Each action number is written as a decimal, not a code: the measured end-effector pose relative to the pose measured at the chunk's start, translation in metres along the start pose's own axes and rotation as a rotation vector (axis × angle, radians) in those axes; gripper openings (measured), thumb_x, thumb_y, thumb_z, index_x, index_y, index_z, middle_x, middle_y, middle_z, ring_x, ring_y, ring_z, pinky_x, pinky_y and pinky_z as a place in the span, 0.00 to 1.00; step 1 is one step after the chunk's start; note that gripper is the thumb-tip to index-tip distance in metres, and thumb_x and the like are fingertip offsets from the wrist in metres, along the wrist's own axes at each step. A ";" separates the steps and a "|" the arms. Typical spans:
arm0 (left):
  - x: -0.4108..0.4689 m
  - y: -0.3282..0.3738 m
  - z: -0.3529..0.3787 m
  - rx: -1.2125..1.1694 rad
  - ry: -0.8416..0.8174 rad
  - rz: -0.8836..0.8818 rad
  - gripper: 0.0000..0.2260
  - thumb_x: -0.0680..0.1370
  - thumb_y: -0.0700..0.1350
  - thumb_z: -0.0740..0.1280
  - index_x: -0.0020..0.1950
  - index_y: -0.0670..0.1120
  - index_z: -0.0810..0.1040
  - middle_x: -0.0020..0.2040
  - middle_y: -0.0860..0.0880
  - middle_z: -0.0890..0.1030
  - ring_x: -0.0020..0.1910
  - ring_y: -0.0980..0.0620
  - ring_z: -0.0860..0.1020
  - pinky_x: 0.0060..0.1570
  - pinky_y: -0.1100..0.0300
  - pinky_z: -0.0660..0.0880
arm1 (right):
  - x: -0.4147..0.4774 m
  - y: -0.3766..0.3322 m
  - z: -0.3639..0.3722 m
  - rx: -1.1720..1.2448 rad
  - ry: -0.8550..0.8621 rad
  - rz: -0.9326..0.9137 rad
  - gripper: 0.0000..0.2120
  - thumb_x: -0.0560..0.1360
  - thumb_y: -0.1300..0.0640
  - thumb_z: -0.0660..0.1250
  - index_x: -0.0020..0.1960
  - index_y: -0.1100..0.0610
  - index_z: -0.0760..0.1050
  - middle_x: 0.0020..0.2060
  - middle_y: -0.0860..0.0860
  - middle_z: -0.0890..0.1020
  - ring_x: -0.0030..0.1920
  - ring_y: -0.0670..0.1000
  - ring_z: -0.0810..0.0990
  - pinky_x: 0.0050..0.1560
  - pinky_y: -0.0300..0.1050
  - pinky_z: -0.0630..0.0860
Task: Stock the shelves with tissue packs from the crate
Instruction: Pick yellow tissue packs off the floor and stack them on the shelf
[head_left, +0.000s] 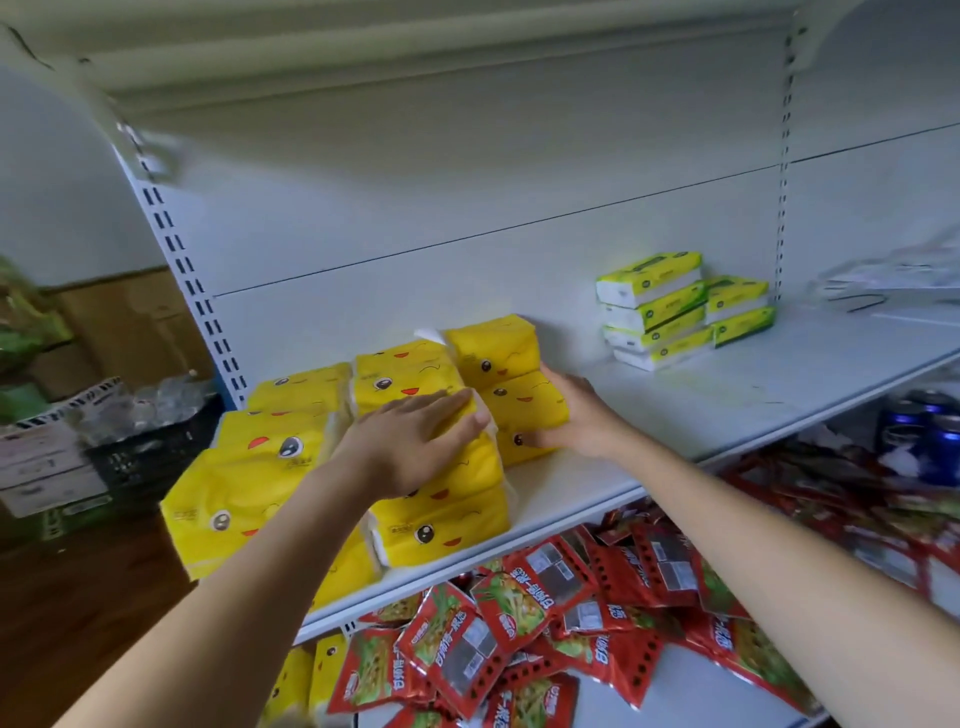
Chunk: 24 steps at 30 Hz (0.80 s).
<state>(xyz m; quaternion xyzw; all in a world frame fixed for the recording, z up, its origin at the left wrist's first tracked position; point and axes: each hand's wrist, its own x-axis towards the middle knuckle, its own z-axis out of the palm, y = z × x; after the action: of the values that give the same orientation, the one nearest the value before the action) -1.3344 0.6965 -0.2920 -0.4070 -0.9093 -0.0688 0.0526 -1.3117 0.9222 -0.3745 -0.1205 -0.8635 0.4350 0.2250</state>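
mid shelf, stocking. yellow tissue packs (249, 499) fill the left half of the white shelf (727, 395), stacked in rows from the near edge to the back panel, cartoon faces showing.

left grip (415, 441) lies flat and wide, fingers straight, palm down on top of a middle stack. it presses and holds nothing. my guess: it pins the soft stack so nothing slumps while the neighbour is set.

right grip (569, 415) wraps the right side of the end pack (524, 400), thumb on the near face, fingers round the far side. likely purpose: snugging it left against the row to keep the column square. the end pack touches the stack under my left palm.

green-and-white tissue packs (654, 306) stand well apart, far right against the back panel. the two kinds seem to be kept separate.

hard to make out:
- right fingertips are behind the pack, so i cannot tell how deep the hold goes.
- a black crate (150, 452) sits at left past the shelf end, its contents blurred and glossy. unclear whether it is the supply crate.
- red snack bags (545, 587) crowd the shelf below, with a few more yellow packs at bottom left, cut off by the frame.
- blue cans (935, 436) at the right edge, partly hidden.
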 end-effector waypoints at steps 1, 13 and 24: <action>0.001 0.000 0.000 0.009 0.001 -0.001 0.28 0.74 0.68 0.44 0.74 0.63 0.54 0.76 0.56 0.57 0.76 0.51 0.54 0.73 0.52 0.51 | 0.010 0.013 0.004 -0.009 -0.007 0.010 0.52 0.56 0.39 0.78 0.74 0.48 0.59 0.67 0.57 0.70 0.66 0.57 0.71 0.62 0.57 0.72; -0.009 -0.035 -0.050 -0.302 0.399 0.026 0.22 0.81 0.56 0.53 0.72 0.48 0.68 0.69 0.48 0.72 0.69 0.50 0.69 0.65 0.62 0.62 | -0.028 -0.097 -0.024 -0.002 0.201 -0.269 0.31 0.74 0.58 0.68 0.74 0.55 0.58 0.72 0.51 0.62 0.72 0.48 0.60 0.63 0.30 0.57; -0.175 -0.220 0.003 -0.320 0.435 -0.479 0.20 0.83 0.51 0.52 0.73 0.47 0.66 0.71 0.48 0.70 0.70 0.49 0.67 0.63 0.62 0.62 | -0.142 -0.235 0.203 0.290 -0.336 -0.681 0.28 0.75 0.60 0.67 0.72 0.56 0.62 0.69 0.51 0.68 0.68 0.43 0.66 0.62 0.23 0.59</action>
<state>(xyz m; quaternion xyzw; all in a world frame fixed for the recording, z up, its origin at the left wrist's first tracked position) -1.3828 0.4235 -0.3398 -0.1612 -0.9242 -0.3055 0.1629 -1.2912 0.5841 -0.3316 0.2781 -0.8084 0.4667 0.2268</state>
